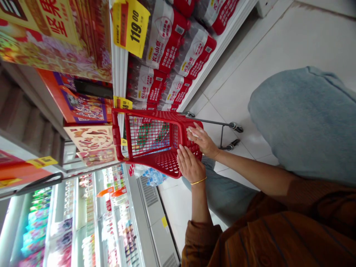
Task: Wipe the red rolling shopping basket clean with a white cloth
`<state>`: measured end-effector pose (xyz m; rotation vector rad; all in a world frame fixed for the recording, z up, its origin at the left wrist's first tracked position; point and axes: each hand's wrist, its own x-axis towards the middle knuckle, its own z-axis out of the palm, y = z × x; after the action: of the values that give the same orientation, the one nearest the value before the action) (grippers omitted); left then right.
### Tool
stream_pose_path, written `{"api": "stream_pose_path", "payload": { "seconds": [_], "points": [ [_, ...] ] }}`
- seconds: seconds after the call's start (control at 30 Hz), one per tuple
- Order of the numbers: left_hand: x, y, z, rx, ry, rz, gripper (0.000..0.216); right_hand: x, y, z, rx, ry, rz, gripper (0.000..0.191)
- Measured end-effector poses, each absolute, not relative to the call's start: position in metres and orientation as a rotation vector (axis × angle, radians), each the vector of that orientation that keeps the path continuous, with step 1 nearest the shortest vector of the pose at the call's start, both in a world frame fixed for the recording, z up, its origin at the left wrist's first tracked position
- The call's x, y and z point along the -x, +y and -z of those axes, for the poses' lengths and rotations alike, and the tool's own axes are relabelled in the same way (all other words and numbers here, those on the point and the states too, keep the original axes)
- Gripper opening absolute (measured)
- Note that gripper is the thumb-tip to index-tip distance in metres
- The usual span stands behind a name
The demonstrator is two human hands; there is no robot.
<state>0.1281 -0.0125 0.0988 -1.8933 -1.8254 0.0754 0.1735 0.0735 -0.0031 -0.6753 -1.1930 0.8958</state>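
The view is turned sideways, with the floor towards the right. A red plastic shopping cart (160,167) stands in the middle, with a lattice side and metal legs on small wheels. My left hand (191,165), with a gold bracelet at the wrist, lies on the cart's edge, fingers stretched out and close together. Beside it, my right hand (205,142) rests at the cart's lower end. Its fingers press a small whitish crumpled piece (198,132) against the red plastic; what it is made of cannot be made out.
Shrink-wrapped red-labelled water bottles (167,37) fill a shelf beside the cart, under a yellow price tag (132,27). Snack boxes (91,139) are stacked nearby. A lit refrigerated display (105,222) stands on the other side. My jean-clad knee (303,122) is close to the wheels (236,128).
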Motion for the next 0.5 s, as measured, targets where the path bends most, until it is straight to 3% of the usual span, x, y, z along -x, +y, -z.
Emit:
{"api": "stream_pose_path", "payload": {
  "seconds": [0.5],
  "points": [
    [-0.13, -0.011, -0.1, 1.872, -1.815, -0.112, 0.05, -0.171, 0.062, 0.044, 0.744, -1.217, -0.893, 0.045]
  ]
}}
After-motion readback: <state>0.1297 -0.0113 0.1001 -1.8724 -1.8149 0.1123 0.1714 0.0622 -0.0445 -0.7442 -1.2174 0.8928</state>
